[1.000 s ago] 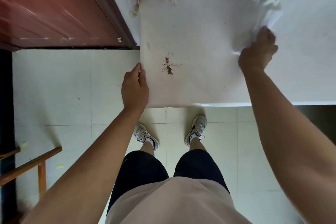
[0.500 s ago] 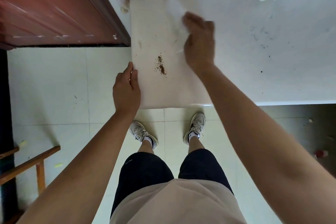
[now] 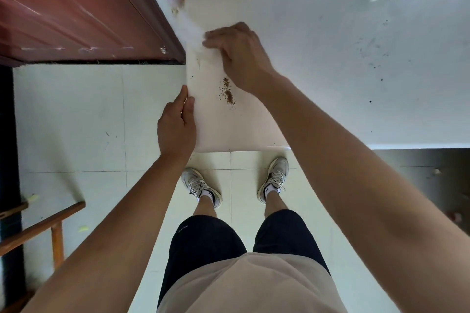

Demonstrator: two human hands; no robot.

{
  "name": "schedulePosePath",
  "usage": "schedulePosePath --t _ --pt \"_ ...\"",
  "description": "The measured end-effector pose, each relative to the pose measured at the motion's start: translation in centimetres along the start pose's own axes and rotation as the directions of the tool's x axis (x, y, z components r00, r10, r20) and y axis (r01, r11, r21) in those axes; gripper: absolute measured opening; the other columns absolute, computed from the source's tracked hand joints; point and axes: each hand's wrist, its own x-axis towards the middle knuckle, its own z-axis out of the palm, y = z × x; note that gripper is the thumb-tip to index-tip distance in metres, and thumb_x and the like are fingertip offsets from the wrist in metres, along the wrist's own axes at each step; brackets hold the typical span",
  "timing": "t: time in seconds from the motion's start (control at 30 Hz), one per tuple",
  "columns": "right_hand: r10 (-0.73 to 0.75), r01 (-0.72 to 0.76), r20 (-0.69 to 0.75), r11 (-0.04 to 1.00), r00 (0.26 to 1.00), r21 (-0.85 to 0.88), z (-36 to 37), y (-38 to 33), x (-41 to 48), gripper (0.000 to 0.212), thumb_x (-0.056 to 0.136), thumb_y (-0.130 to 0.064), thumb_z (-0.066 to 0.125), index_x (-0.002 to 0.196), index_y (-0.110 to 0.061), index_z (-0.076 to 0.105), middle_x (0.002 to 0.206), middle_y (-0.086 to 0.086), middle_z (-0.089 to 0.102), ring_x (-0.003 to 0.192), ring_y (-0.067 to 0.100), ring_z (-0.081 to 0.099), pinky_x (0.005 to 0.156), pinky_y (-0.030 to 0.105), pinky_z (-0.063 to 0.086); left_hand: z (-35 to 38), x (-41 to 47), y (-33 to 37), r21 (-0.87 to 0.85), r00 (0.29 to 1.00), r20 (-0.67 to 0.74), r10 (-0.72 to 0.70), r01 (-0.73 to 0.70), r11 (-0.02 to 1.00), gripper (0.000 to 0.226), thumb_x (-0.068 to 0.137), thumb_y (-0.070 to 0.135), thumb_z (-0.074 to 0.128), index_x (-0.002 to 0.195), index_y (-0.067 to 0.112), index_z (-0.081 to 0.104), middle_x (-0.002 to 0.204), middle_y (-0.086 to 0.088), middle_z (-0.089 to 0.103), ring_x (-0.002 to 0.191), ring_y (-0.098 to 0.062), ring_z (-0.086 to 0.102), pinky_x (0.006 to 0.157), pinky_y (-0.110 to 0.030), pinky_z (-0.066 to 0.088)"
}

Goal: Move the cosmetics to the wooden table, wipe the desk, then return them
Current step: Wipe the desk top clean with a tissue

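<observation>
While the flat left hand steadies the desk, the right hand clutches a white cloth.

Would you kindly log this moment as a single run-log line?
phase: wiping | right hand: pressing white cloth on white desk, far-left corner | left hand: resting on left desk edge | brown crumbs: unwiped

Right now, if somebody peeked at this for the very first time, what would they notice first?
Probably the right hand pressing a blurry white cloth onto the white desk, near its far left corner. Next, the little brown crumb patch on the desk just below that hand, while the left hand rests on the desk's left edge. Then the two white sneakers on the pale tiled floor below.
</observation>
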Motion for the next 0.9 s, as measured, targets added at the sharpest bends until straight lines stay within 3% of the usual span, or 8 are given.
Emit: schedulePosePath --t 0.07,0.17,0.23,0.33,0.43,0.6,0.77,0.9 --pt "0.077 -0.026 -0.237 0.978 0.968 0.209 -1.0 0.5 -2.0 0.053 0.082 0.013 0.044 0.115 -0.016 0.073 0.126 -0.002 0.066 0.113 0.027 0.055 0.098 0.026 0.041 0.1 0.0 -0.1 -0.008 1.0 -0.001 0.003 -0.003 1.0 0.043 0.104 0.04 0.038 0.144 0.029 0.044 0.12 -0.005 0.062 0.111 -0.013 0.053 0.084 -0.011 0.029" --pt "0.376 -0.173 -0.529 0.903 0.761 0.392 -3.0 3.3 -3.7 0.049 0.081 0.012 0.044 0.111 -0.011 0.074 0.12 0.006 0.067 0.109 0.026 0.059 0.098 0.015 0.039 0.2 -0.1 -0.2 -0.009 1.0 -0.008 0.004 -0.004 1.0 0.043 0.104 0.04 0.038 0.144 0.03 0.044 0.121 -0.005 0.062 0.111 -0.012 0.053 0.084 -0.011 0.03" --pt "0.58 -0.398 -0.553 0.814 0.598 0.423 -4.1 6.0 -4.1 0.047 0.087 0.006 0.043 0.122 -0.012 0.069 0.129 0.009 0.06 0.113 0.022 0.053 0.095 0.004 0.03 0.2 0.0 -0.2 -0.007 1.0 -0.004 0.007 -0.007 1.0 0.043 0.104 0.041 0.037 0.144 0.03 0.044 0.123 -0.005 0.062 0.113 -0.014 0.053 0.086 -0.013 0.03" --pt "0.774 -0.785 -0.4 0.592 0.491 0.181 -3.6 8.9 -4.6 0.056 0.087 0.0 0.042 0.137 -0.023 0.053 0.146 0.0 0.042 0.128 0.024 0.04 0.1 0.025 0.031 0.0 0.0 -0.3 -0.011 1.0 0.0 0.01 -0.01 1.0 0.043 0.104 0.042 0.036 0.144 0.031 0.044 0.122 -0.005 0.062 0.113 -0.014 0.053 0.087 -0.015 0.031" --pt "0.702 -0.754 -0.32 0.653 0.636 -0.067 -1.8 6.4 -4.2 0.062 0.079 0.0 0.042 0.134 -0.025 0.051 0.142 -0.002 0.045 0.125 0.03 0.039 0.094 0.037 0.029 0.0 -0.1 -0.3 -0.018 1.0 -0.005 0.018 -0.019 1.0 0.043 0.104 0.042 0.037 0.144 0.03 0.045 0.125 -0.004 0.062 0.115 -0.014 0.053 0.089 -0.014 0.032" --pt "0.263 -0.273 -0.085 0.95 0.961 -0.15 2.2 -1.0 -4.8 0.056 0.085 -0.001 0.044 0.137 -0.018 0.055 0.14 0.0 0.052 0.121 0.031 0.043 0.092 0.035 0.029 -0.1 0.0 0.0 -0.057 1.0 0.017 0.004 -0.003 0.998 0.043 0.103 0.041 0.039 0.143 0.027 0.047 0.135 0.0 0.059 0.123 -0.011 0.051 0.094 -0.011 0.031" --pt "0.419 -0.321 -0.356 0.897 0.836 0.302 -0.4 0.5 -7.2 0.039 0.085 -0.003 0.049 0.118 -0.011 0.069 0.126 0.007 0.06 0.109 0.022 0.055 0.09 0.025 0.044 -0.6 0.2 0.4 -0.116 0.997 0.07 -0.041 0.049 0.992 0.042 0.102 0.04 0.043 0.142 0.027 0.049 0.134 -0.001 0.059 0.122 -0.012 0.053 0.098 -0.019 0.036" --pt "0.55 -0.534 -0.334 0.833 0.766 0.146 -1.4 4.5 -13.0 0.051 0.084 -0.016 0.052 0.135 -0.013 0.056 0.128 0.014 0.05 0.108 0.023 0.052 0.091 0.032 0.043 -0.7 -0.1 0.7 -0.132 0.997 0.058 -0.056 0.063 0.989 0.04 0.103 0.035 0.042 0.14 0.025 0.051 0.126 -0.002 0.062 0.113 -0.014 0.056 0.094 -0.019 0.038"
